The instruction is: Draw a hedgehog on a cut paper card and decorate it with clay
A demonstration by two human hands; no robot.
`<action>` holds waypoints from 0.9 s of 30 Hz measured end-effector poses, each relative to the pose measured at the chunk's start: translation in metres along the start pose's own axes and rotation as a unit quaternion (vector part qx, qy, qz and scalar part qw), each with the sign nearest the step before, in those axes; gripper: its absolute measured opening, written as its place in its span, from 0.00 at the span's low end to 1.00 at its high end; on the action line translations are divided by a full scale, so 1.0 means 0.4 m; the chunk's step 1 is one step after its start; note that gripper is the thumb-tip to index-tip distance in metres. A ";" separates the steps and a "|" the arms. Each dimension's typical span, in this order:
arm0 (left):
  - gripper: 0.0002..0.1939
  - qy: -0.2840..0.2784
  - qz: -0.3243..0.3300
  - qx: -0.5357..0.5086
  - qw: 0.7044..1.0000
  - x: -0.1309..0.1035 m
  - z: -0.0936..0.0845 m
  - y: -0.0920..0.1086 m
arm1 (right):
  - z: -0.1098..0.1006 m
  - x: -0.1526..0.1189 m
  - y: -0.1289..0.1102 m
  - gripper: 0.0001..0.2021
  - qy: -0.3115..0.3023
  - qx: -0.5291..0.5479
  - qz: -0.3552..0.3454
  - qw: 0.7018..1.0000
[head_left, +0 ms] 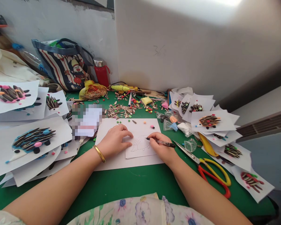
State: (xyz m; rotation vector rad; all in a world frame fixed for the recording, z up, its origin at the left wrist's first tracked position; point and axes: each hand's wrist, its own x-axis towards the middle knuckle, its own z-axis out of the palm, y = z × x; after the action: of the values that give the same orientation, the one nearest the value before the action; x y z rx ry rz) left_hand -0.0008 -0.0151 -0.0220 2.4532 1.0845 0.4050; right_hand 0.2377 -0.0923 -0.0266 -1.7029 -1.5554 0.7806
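Note:
My right hand [162, 147] is closed around a black pen [165, 143], whose tip is at the right part of a small white paper [141, 152]. A hedgehog-like outline in thin lines shows on that paper. My left hand [114, 140], with a gold bracelet at the wrist, lies with fingers spread at the small paper's left edge and holds nothing. Under both is a larger white sheet [131, 164]. Small coloured balls and a seed lie along its top part, among them a pink ball [152, 126].
Finished seed hedgehogs on paper [35, 143] are piled left, more [209, 120] right. Scissors [213, 172] lie right of my right hand. Loose seeds [121, 111], clay bags [184, 128], a phone [87, 122], a red bottle [101, 73] and a striped bag [61, 65] stand or lie beyond.

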 end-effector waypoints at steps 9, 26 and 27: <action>0.12 -0.003 0.001 0.005 1.000 0.001 0.001 0.000 | -0.001 0.005 0.002 0.09 -0.004 -0.011 -0.014 1.000; 0.12 -0.004 -0.001 0.003 1.000 0.001 0.000 0.001 | -0.009 0.009 0.008 0.09 0.013 -0.013 -0.010 1.000; 0.12 -0.004 -0.001 0.002 1.000 0.001 0.000 0.001 | -0.010 0.006 0.003 0.09 0.015 -0.015 -0.017 1.000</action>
State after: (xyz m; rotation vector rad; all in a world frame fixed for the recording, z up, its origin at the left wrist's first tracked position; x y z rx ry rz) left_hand -0.0002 -0.0151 -0.0217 2.4553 1.0856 0.3934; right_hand 0.2418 -0.0904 -0.0254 -1.6971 -1.5798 0.7136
